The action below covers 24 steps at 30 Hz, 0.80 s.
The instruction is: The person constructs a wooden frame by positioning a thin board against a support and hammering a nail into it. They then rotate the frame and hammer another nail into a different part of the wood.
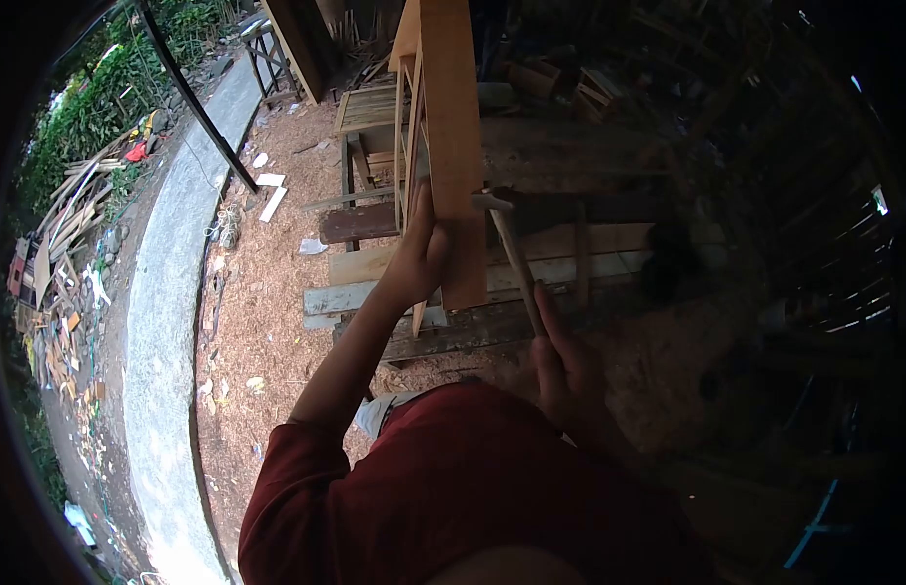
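Note:
My left hand [421, 255] grips a wooden frame by the left edge of its wide, flat board [455, 127]. Thin slats [406, 146] show along the frame's left side, behind the board. In my right hand [562, 366] is a hammer [516, 255], its pale handle slanting up to the left. The hammer head lies close by the board's right edge, a little higher than my left hand. My right fingers wrap the lower handle and are partly lost in shadow.
Under the frame is a low bench of rough planks [375, 297]. A slatted wooden piece [367, 111] stands behind it. Wood shavings [263, 341] cover the ground on the left, beside a concrete path [160, 322]. A dark pole [195, 93] slants at upper left; scrap wood [78, 219] lies beyond.

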### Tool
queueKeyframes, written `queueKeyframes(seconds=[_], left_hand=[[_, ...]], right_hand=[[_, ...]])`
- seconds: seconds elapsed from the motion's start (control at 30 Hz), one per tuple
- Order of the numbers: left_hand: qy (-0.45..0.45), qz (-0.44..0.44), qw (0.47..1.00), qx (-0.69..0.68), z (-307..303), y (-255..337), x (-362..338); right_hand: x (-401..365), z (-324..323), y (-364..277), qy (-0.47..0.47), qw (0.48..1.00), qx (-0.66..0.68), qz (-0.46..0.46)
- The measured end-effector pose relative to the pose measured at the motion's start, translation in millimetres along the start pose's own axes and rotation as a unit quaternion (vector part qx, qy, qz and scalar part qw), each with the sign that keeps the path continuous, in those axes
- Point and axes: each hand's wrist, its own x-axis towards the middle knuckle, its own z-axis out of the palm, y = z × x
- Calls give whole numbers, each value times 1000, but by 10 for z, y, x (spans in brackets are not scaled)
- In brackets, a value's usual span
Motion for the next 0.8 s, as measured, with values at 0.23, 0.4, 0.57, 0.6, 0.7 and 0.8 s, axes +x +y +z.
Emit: queueKeyframes(seconds=[0.23, 0.4, 0.57, 0.6, 0.7, 0.8], left_hand=[[1, -11, 1000, -18, -2, -27, -21], [-8, -24, 999, -34, -21, -51, -37], [-8, 10, 1000, 12, -23, -179, -74], [-9, 9, 1000, 12, -27, -174, -79], [-18, -10, 1000, -10, -28, -189, -80], [-12, -16, 1000, 1, -29, -269, -105]], right_hand=[[18, 17, -5, -15, 999, -32, 0], [-33, 18, 43, 64, 991, -43, -113], [20, -27, -162, -28, 998, -18, 49], [9, -8, -104, -29, 998, -17, 50], [-11, 82, 123, 75, 984, -39, -154], [26, 96, 100, -7, 999, -34, -39]])
